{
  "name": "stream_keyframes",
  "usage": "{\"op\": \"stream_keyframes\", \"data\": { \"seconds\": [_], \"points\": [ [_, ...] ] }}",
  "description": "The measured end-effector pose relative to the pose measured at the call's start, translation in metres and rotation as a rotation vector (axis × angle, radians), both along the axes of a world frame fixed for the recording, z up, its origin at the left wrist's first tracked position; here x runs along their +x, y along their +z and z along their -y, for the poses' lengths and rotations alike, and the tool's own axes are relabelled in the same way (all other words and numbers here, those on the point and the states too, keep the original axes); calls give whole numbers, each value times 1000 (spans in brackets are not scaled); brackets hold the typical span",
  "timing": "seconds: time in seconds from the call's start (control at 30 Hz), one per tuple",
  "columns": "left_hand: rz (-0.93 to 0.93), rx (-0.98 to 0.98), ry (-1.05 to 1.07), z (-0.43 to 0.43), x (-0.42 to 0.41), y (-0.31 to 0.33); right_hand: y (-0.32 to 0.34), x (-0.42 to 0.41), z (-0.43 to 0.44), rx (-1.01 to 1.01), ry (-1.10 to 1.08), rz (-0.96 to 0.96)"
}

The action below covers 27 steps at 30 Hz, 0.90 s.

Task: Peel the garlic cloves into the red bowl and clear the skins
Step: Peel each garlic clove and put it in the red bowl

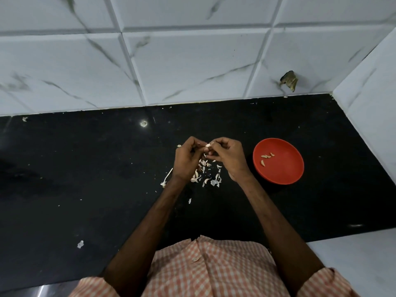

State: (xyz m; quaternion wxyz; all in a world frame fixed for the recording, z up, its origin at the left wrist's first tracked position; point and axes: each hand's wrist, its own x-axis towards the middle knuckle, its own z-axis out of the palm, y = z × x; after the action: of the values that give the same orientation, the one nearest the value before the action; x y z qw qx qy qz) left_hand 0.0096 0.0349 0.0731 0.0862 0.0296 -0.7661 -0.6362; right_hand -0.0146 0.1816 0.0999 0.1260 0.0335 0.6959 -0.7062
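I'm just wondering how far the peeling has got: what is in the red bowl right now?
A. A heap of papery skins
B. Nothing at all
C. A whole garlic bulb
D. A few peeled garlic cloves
D: a few pale peeled garlic cloves lie in the red bowl, while the garlic skins sit on the black counter below the left hand and right hand, which pinch another garlic clove.
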Motion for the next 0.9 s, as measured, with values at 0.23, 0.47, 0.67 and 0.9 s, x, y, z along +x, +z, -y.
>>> {"op": "stream_keyframes", "data": {
  "seconds": [0.23, 0.47, 0.67, 0.9],
  "points": [
    [-2, 2, -7, 4, 0, -8, 3, -3, 0, 108, 51, -47],
    [3, -52, 7, 5, -1, -7, 1, -3, 1, 168, 45, -108],
    [34, 112, 17, 0, 0, -4, 0, -3, 1, 206, 53, -150],
    [49, 112, 9, 5, -1, -8, 4, 1, 0, 249, 91, -188]
  ]
}}
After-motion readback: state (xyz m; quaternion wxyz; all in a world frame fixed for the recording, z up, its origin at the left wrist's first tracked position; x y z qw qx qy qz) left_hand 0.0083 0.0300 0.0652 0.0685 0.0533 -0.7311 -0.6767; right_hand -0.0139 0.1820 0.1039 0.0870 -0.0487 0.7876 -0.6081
